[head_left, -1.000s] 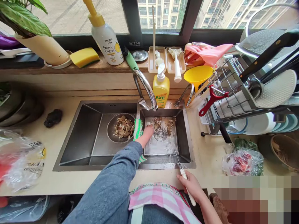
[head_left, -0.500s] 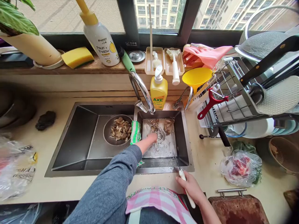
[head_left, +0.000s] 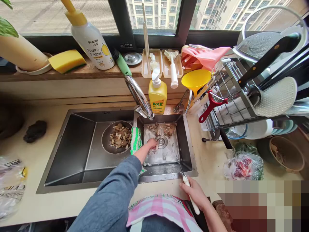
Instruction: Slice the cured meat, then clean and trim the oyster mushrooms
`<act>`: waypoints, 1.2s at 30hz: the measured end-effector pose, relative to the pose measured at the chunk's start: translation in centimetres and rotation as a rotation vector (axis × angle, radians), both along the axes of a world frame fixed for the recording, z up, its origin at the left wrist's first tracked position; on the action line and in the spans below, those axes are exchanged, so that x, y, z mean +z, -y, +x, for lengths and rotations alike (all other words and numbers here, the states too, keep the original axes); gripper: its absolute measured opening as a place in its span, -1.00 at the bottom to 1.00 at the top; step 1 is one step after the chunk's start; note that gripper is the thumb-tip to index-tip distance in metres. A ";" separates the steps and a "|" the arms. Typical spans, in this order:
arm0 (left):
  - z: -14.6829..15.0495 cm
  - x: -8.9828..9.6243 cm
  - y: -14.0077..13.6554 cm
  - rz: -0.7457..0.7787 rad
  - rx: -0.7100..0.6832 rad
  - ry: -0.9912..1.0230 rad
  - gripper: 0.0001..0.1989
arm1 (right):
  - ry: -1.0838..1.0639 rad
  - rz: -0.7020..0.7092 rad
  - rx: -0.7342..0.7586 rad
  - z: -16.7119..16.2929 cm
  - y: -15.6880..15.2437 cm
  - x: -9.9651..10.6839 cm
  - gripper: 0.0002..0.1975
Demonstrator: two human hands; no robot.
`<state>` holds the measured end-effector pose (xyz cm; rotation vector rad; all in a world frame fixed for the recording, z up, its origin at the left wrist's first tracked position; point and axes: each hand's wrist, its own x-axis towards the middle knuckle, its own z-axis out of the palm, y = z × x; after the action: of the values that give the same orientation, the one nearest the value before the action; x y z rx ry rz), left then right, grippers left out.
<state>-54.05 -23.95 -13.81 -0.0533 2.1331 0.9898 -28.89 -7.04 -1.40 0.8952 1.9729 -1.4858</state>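
My left hand (head_left: 152,143) reaches down into the right basin (head_left: 164,159), just left of the round drain (head_left: 161,141). Its fingers point at the basin floor and are too small and blurred to show whether they grip anything. Brownish mushroom pieces (head_left: 169,129) lie on the wet floor near the far wall. In my right hand (head_left: 196,193), at the basin's near right corner, is a white-handled knife (head_left: 191,196), its thin blade tilted up over the sink rim. More cut mushrooms fill a round pan (head_left: 104,143) in the left basin.
A green-and-white cloth (head_left: 136,139) hangs over the divider beside my left forearm. The faucet (head_left: 138,93) and a yellow soap bottle (head_left: 157,96) stand behind. Right are a dish rack (head_left: 227,96) and wrapped meat (head_left: 243,167). Pixelation covers the lower right corner.
My left hand has drawn back slightly to the left and nearer me, uncovering more of the drain. The view has shifted a little to the right. My right hand still holds the knife.
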 end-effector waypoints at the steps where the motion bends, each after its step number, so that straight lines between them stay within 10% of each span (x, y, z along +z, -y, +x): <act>1: 0.6 0.5 -0.2 0.060 0.056 0.021 -0.65 | -0.011 -0.006 0.004 -0.2 0.2 -0.1 -0.76; 12: 8.0 7.4 -2.5 0.948 0.738 0.487 -0.72 | -0.027 -0.276 -0.100 -1.7 2.1 1.1 -0.76; 30: 10.5 8.5 -0.6 0.888 0.592 0.295 -0.50 | 0.144 -0.265 -0.168 -0.9 2.5 0.6 -0.63; 36: 7.9 12.0 5.0 0.821 0.644 0.132 -0.54 | 0.108 -0.298 -0.146 -0.3 2.2 0.1 -0.65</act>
<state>-46.16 -28.91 -1.81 -0.4009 1.4556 2.0993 -29.20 -9.27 -1.31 0.9802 1.5845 -1.7183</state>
